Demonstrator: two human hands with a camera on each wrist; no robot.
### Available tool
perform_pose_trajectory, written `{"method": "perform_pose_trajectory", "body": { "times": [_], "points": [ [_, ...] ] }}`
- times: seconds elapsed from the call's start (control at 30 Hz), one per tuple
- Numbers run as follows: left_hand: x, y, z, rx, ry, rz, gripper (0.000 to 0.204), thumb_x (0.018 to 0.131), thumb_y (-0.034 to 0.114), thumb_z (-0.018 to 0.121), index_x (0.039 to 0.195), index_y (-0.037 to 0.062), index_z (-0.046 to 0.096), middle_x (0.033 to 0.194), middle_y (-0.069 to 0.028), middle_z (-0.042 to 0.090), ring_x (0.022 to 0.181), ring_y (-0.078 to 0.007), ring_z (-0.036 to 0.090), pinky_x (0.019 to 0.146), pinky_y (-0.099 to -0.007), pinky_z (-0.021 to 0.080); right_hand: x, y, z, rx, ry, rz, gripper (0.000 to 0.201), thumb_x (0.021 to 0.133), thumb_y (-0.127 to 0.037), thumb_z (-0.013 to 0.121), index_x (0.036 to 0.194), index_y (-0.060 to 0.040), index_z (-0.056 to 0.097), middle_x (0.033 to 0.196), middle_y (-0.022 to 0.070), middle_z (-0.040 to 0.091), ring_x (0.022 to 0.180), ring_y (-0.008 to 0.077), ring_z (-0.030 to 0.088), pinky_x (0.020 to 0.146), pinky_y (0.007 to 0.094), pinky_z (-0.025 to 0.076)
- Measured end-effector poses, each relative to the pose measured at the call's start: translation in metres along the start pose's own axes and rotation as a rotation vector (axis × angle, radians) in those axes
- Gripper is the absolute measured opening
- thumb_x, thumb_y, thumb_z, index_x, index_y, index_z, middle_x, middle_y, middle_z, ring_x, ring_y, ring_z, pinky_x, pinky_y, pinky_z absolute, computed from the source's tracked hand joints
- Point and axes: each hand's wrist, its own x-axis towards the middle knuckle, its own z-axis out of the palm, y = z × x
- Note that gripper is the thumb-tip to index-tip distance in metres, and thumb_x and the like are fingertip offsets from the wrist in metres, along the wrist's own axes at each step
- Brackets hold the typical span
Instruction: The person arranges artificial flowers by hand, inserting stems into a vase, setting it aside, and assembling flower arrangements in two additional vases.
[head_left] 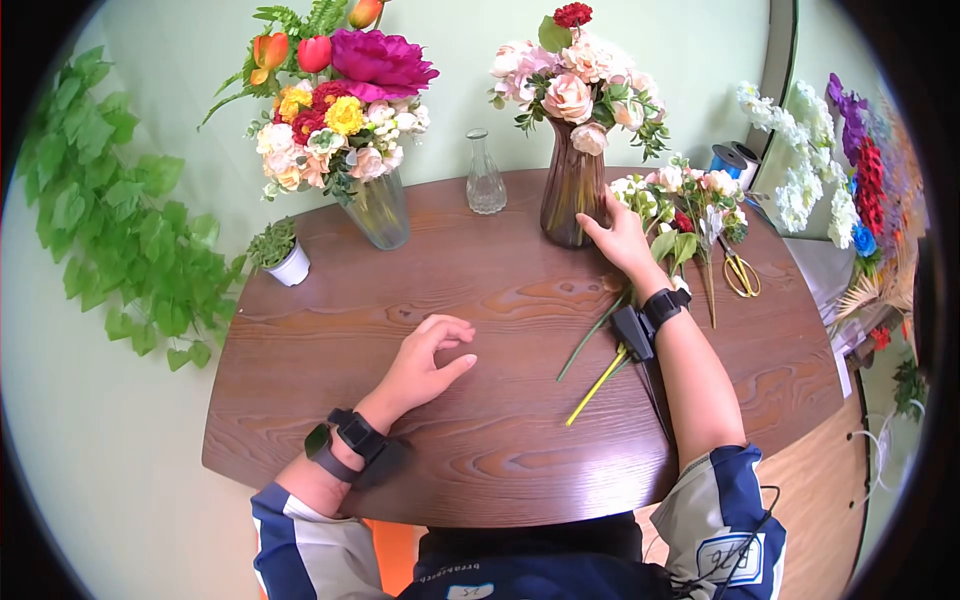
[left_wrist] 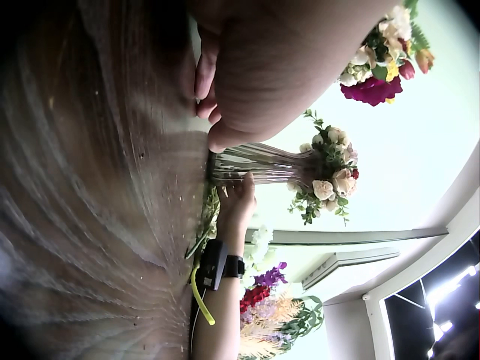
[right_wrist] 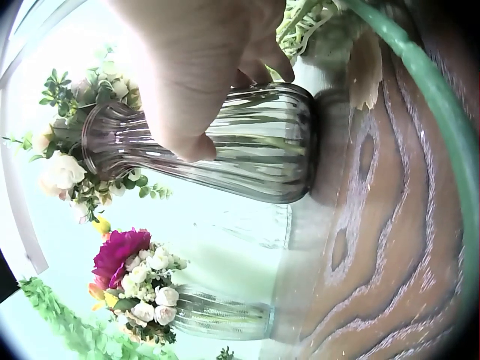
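Observation:
A ribbed purple-brown glass vase [head_left: 574, 185] stands at the back of the table, holding pale pink roses [head_left: 570, 98] and a red carnation [head_left: 573, 14]. My right hand [head_left: 622, 238] grips its lower right side; in the right wrist view the thumb [right_wrist: 196, 148] lies along the ribbed glass and the other fingers go round behind it. My left hand [head_left: 425, 365] holds nothing, its fingers loosely bent close over the table's middle. Loose flower stems [head_left: 598, 385] lie beneath and beside my right wrist.
Left of the vase are a small clear bottle [head_left: 486, 185] and a clear vase [head_left: 380, 215] with a mixed bouquet. A potted plant [head_left: 290, 262] stands at the left edge. Loose flowers [head_left: 690, 205], gold-handled scissors [head_left: 741, 275] and ribbon spools [head_left: 727, 160] lie at the right.

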Motion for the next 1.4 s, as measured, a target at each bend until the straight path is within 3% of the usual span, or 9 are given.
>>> {"method": "perform_pose_trajectory", "body": {
  "times": [0.17, 0.8, 0.87, 1.0, 1.4],
  "points": [
    [-0.001, -0.002, 0.001, 0.011, -0.006, -0.012, 0.021, 0.08, 0.005, 0.066, 0.1, 0.004, 0.059, 0.113, -0.0092, 0.054, 0.108, -0.0195, 0.055, 0.09, -0.0318, 0.048, -0.005, -0.014, -0.007, 0.032, -0.023, 0.003, 0.062, 0.077, -0.03, 0.065, 0.125, 0.0045, 0.044, 0.109, 0.0253, 0.06, 0.106, 0.0347, 0.058, 0.092, 0.0364, 0.043],
    [0.001, -0.002, 0.002, -0.014, -0.022, 0.003, 0.017, 0.08, 0.004, 0.066, 0.096, 0.0029, 0.059, 0.115, -0.0098, 0.053, 0.109, -0.0203, 0.056, 0.091, -0.0313, 0.047, -0.005, -0.002, -0.003, -0.052, -0.005, -0.005, 0.068, 0.075, -0.03, 0.068, 0.126, 0.0076, 0.041, 0.115, 0.0269, 0.056, 0.112, 0.0361, 0.053, 0.097, 0.0374, 0.04],
    [-0.001, -0.004, 0.002, -0.015, -0.02, 0.003, 0.016, 0.08, 0.004, 0.065, 0.095, 0.0029, 0.059, 0.114, -0.01, 0.053, 0.109, -0.0203, 0.056, 0.091, -0.0314, 0.047, -0.006, -0.007, -0.003, -0.045, 0.003, -0.014, 0.064, 0.076, -0.025, 0.069, 0.128, 0.0036, 0.043, 0.119, 0.0229, 0.056, 0.114, 0.0319, 0.053, 0.097, 0.0359, 0.039],
    [0.0, -0.002, 0.001, -0.011, -0.019, 0.0, 0.015, 0.08, 0.003, 0.066, 0.094, 0.0027, 0.06, 0.114, -0.01, 0.053, 0.108, -0.0202, 0.056, 0.091, -0.0313, 0.047, -0.007, -0.017, -0.01, -0.02, -0.061, 0.02, 0.066, 0.076, -0.025, 0.069, 0.128, 0.0051, 0.041, 0.12, 0.0232, 0.056, 0.115, 0.0317, 0.052, 0.098, 0.0356, 0.039],
    [-0.001, -0.004, 0.002, -0.003, -0.025, 0.005, 0.014, 0.08, 0.003, 0.066, 0.093, 0.0029, 0.06, 0.114, -0.0097, 0.053, 0.109, -0.0199, 0.055, 0.09, -0.031, 0.047, -0.008, -0.013, -0.006, -0.036, -0.017, -0.013, 0.067, 0.074, -0.024, 0.068, 0.127, 0.006, 0.04, 0.116, 0.0267, 0.055, 0.112, 0.0357, 0.053, 0.097, 0.0379, 0.04]
  ]
}}
